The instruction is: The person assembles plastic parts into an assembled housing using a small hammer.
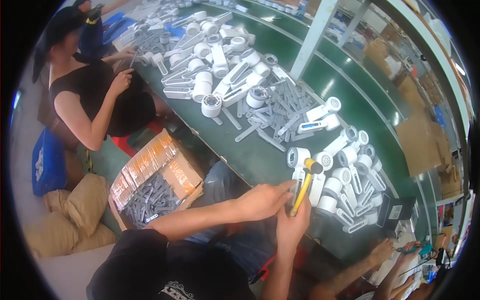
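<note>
My right hand (292, 226) is wrapped round the lower end of a hammer (302, 192) with a yellow handle and a dark, yellow-ended head. The hammer head is over a white round-headed housing (298, 156) with a long handle. My left hand (265, 201) is closed, its fingertips at the lower end of that housing's handle; the hammer and fingers partly hide the grip. Close by on the right lie several similar white housings (344, 175). Beyond my hands is a heap of flat grey strips (287, 107).
A large pile of white housings (220, 60) covers the far end of the green table (220, 137). By my left leg stands an open cardboard box (145, 155) of grey strips. A co-worker (95, 95) sits far left; another person's hands (382, 250) work at right, near a dark box (400, 212).
</note>
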Available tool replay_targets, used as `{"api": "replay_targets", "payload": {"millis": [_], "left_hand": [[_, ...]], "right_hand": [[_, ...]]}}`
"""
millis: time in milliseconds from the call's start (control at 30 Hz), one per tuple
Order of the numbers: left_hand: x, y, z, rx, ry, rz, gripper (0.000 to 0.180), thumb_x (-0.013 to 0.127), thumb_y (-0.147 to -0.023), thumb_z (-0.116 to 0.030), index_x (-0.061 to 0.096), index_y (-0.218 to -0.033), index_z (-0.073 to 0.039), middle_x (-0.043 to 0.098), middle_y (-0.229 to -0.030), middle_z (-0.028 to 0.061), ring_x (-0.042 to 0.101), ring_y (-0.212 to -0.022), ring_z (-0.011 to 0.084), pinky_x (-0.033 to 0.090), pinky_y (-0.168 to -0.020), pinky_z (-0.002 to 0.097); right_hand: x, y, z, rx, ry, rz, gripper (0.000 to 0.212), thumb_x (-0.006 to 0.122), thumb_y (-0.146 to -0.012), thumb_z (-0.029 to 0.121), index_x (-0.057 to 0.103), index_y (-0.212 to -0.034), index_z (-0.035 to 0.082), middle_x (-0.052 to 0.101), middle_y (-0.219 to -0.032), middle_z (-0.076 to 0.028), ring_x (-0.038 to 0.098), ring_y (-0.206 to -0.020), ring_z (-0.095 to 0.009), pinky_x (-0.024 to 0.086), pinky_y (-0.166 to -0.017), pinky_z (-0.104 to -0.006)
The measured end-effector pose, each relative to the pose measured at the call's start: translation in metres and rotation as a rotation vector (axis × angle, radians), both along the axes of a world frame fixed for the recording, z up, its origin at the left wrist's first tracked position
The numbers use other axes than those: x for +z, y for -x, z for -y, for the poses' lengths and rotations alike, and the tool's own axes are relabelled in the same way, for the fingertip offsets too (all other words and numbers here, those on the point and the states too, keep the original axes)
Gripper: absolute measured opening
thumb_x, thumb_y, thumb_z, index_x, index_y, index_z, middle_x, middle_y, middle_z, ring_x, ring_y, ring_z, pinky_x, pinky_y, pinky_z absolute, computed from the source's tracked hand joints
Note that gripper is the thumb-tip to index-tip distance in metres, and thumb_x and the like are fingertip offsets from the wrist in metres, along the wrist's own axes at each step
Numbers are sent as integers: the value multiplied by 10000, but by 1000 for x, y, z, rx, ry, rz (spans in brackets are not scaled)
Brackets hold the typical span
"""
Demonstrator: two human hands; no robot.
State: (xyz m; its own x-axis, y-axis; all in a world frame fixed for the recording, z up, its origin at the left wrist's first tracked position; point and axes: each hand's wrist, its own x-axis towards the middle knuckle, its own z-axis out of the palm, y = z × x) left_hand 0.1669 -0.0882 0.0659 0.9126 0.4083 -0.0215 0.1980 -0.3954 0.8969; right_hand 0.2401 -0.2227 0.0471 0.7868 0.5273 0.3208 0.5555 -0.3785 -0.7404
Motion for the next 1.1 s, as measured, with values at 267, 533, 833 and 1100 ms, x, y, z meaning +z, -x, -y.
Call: {"api": "replay_targets", "payload": {"millis": [267,533,833,1100], "left_hand": [[-15,30,-104,470,-584,340,241,738,-925,-103,772,-1162,-70,735,-956,163,683,-886,372,567,-797,466],[-40,-12,-222,194,-817,63,255,748,-827,-51,764,-1082,-45,686,-1130,111,676,-1045,336,558,-930,425],[-33,8,-231,180,-1231,286,308,680,-818,-69,697,-1125,-55,671,-1123,98,648,-1087,298,526,-945,406],[46,56,-133,446,153,257,171,627,-1068,-149,695,-1133,-7,775,-1052,64,715,-1002,138,556,-890,319]], "right_hand": [[-11,-26,13,-289,-47,-2,370,721,-992,87,664,-1330,-52,760,-1177,-215,735,-1046,-278,553,-949,-391],[-19,-37,24,1,43,-501,336,768,-951,83,717,-1268,-16,774,-1043,-115,719,-914,-179,556,-826,-299],[-11,-36,16,98,51,-527,358,750,-958,63,713,-1309,5,771,-1090,-103,586,-587,-86,477,-545,-271],[17,-7,26,48,-314,-563,437,674,-973,-27,615,-1405,-49,595,-1495,-130,608,-591,-67,440,-433,-209]]}}
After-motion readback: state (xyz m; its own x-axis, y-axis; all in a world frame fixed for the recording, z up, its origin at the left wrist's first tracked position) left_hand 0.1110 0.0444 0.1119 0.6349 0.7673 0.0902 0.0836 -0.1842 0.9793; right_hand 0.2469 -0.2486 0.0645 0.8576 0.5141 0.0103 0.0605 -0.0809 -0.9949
